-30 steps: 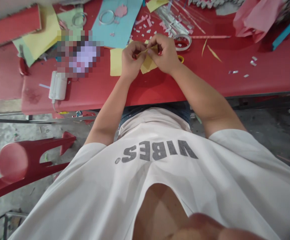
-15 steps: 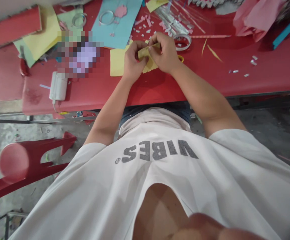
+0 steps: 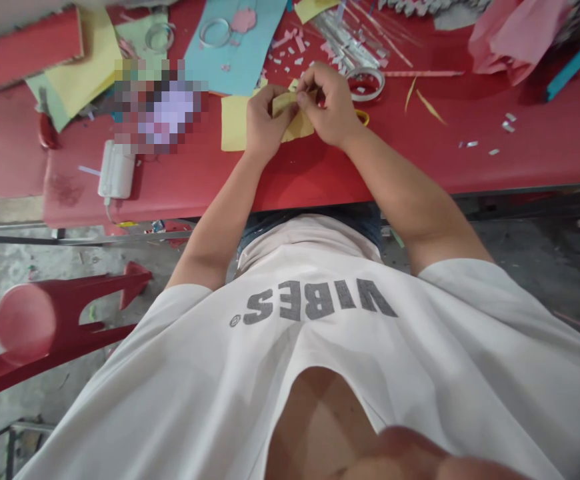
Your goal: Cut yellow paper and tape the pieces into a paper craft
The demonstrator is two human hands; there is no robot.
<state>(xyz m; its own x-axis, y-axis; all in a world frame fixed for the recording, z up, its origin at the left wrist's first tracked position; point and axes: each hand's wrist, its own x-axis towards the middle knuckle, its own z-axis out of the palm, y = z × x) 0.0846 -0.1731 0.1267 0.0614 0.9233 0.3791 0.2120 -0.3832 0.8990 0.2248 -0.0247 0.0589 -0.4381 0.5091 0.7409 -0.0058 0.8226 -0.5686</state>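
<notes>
Between my two hands is a small piece of yellow paper (image 3: 285,101), held just above the red table. My left hand (image 3: 266,123) pinches its left side between thumb and fingers. At its upper right edge, my right hand (image 3: 327,103) grips it with thumb and bent forefinger. Under and beside my left hand lies a larger yellow sheet (image 3: 233,123). Beyond my right wrist is a roll of tape (image 3: 366,85), and a yellow ring-shaped handle (image 3: 363,119) shows partly behind that wrist.
Paper scraps (image 3: 290,50) litter the red table (image 3: 470,147) behind my hands. A blue sheet (image 3: 230,67) bearing another tape roll (image 3: 215,32) lies to the left, near a white charger-like block (image 3: 117,170). A striped stick (image 3: 423,73) and pink paper (image 3: 517,37) are at right.
The yellow paper between my fingers has shifted slightly left and tilted. My left hand has moved a little with it; my right hand stays almost in place.
</notes>
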